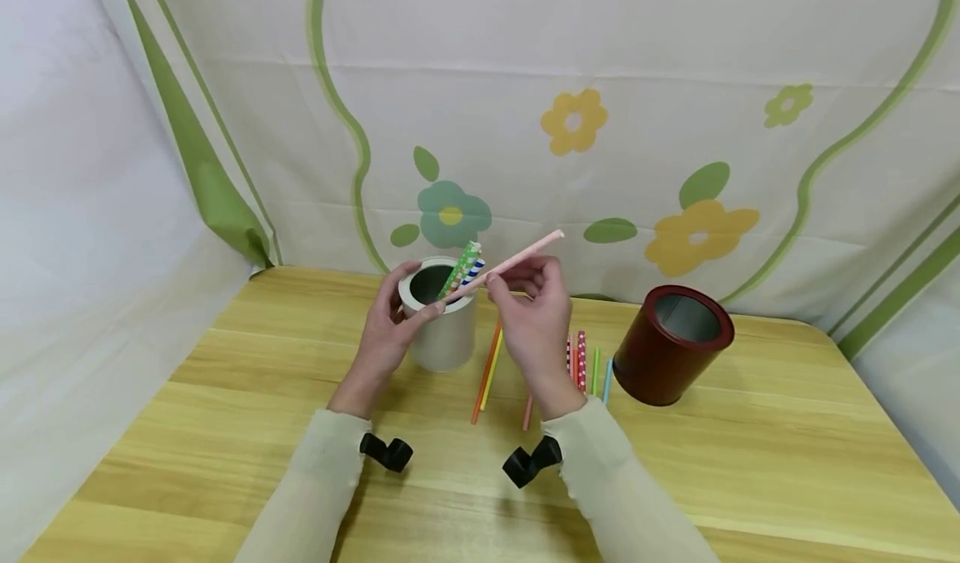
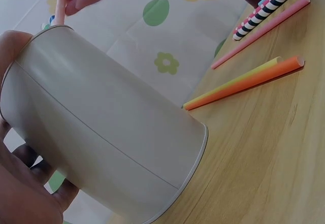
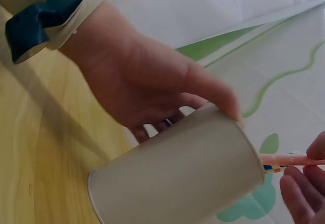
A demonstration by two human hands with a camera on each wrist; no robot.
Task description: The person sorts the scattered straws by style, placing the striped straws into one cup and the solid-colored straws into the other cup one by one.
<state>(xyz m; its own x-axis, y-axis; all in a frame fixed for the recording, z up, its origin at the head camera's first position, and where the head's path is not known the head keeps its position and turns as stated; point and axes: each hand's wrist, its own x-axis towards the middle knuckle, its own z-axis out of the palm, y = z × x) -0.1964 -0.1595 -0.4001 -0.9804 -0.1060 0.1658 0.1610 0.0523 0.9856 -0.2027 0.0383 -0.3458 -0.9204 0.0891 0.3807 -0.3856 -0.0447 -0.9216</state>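
My left hand (image 1: pixel 381 338) grips a white can (image 1: pixel 444 339) from its left side, thumb at the rim. Inside the can stand several paper straws, among them a green patterned straw (image 1: pixel 459 269) and a blue-and-white striped one, leaning to the right. Between thumb and fingers my right hand (image 1: pixel 536 317) pinches a pale pink straw (image 1: pixel 528 251). The pink straw slants, with its lower end at the can's mouth and its upper end pointing up and right. In the left wrist view the can (image 2: pixel 101 117) hides most of the straws within it.
An orange straw (image 1: pixel 477 404) and a yellow straw (image 1: pixel 489 377) lie on the wooden table (image 1: pixel 787 463) right of the white can. More straws lie beyond my right wrist, including a light blue straw (image 1: pixel 607 379). A dark red can (image 1: pixel 647 354) stands at the right.
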